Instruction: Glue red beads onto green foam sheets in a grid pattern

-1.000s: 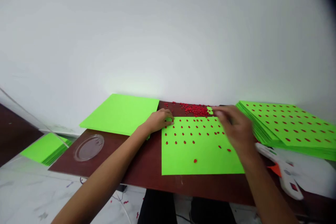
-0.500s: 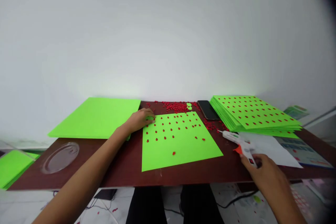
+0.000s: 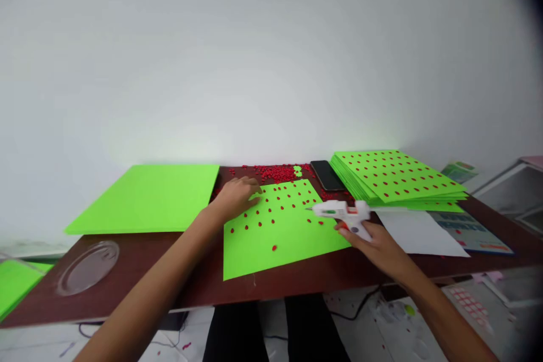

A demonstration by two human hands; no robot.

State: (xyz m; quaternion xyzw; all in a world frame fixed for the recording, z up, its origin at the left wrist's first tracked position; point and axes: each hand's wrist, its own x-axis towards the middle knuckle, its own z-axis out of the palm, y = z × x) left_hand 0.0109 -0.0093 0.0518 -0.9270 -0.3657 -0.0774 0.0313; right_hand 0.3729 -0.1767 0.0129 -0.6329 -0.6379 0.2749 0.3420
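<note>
A bright green sheet point(image 3: 292, 237) with rows of small red pieces lies on the dark red table point(image 3: 199, 280). One red piece point(image 3: 274, 248) sits apart on its lower part. My left hand point(image 3: 241, 197) rests on the sheet's upper left corner, fingers spread and bent; nothing shows in them. In my right hand point(image 3: 375, 243) is a white glue gun point(image 3: 343, 211), my fingers wrapped round its handle. Its nozzle points left over the right side of the sheet, near the red pieces. A white glue stick juts from its back end.
Plain green sheets point(image 3: 144, 198) lie at left, a dotted green stack point(image 3: 399, 175) at right. Loose red pieces point(image 3: 275, 173) and a phone point(image 3: 326, 175) lie along the wall. A clear plastic lid point(image 3: 89, 267) is at front left, white paper point(image 3: 419, 232) under the right side.
My right hand has lifted the glue gun from the table at right and carried it left over the sheet. My left hand has shifted slightly right on the sheet's corner.
</note>
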